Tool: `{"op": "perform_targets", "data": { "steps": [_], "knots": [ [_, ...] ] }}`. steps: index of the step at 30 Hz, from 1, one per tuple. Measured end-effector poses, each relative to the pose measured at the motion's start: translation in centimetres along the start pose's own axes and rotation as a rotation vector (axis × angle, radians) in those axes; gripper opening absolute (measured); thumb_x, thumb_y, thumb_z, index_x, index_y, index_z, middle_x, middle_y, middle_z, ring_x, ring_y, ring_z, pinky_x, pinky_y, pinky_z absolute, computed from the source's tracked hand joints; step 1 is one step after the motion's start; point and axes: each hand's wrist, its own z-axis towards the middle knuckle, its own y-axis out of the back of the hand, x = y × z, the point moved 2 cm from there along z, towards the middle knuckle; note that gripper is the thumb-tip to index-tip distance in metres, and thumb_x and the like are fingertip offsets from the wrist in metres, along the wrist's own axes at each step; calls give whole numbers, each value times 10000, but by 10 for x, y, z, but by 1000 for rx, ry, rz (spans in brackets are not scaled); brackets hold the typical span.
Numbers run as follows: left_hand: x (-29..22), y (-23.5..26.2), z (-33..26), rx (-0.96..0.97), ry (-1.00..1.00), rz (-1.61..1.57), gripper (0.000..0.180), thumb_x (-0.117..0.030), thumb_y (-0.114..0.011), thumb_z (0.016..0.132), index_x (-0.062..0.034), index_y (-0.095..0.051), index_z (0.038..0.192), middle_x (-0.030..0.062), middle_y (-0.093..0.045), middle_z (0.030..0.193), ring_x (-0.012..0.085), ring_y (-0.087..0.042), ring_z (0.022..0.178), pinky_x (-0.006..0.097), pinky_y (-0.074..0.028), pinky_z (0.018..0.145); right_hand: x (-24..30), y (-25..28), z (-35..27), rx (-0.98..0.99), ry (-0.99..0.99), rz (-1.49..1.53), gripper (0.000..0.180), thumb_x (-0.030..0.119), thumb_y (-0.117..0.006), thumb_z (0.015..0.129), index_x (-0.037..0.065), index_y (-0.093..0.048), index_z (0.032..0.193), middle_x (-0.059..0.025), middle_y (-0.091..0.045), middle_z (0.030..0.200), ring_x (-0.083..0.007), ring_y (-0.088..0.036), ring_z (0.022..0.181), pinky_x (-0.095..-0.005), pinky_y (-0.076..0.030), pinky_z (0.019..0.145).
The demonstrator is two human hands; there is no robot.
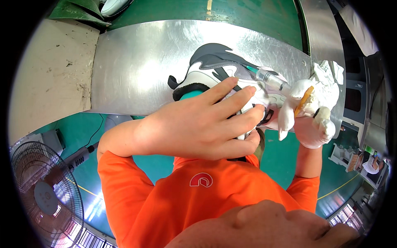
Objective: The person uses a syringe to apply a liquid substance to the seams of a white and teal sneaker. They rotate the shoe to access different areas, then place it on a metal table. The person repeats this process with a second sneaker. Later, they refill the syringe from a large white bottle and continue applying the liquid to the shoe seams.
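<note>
A grey, white and black sneaker [210,56] lies on its side on the metal tabletop, with teal lining in its collar. My bare left hand [194,122] reaches across the shoe and grips it, fingers over the upper near the laces. My right hand [308,118], in a white glove, holds a clear syringe [271,78] with a teal tip. That tip points left and rests at or just above the grey overlay; contact is hard to judge. A yellow-orange strip [304,101] shows among the gloved fingers. White crumpled cloth [328,76] bunches beside them.
The brushed metal tabletop [132,70] borders a green belt [252,20] at the far side. A stained cream panel [53,66] stands at left. Another shoe [115,6] sits at the far left by green material. A floor fan [45,198] stands lower left.
</note>
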Motion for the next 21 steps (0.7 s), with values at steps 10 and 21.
{"op": "perform_targets", "data": {
  "steps": [10,21],
  "knots": [
    [0,1,1,45,18,-28,150,-180,-651,781,-151,-526,859,69,-602,1139,317,-605,1050,448,-519,881,6,-2,1,-78,-45,-77,732,433,-703,701,-123,-484,1124,-168,-587,750,-250,-592,541,-341,-509,475],
    [-3,-1,0,36,49,-6,150,-149,-654,754,-164,-552,862,57,-622,1123,299,-626,1034,446,-529,884,16,1,-6,-135,-30,-115,664,401,-652,743,-149,-508,1087,-128,-570,711,-227,-557,524,-321,-468,484]
  ]
}}
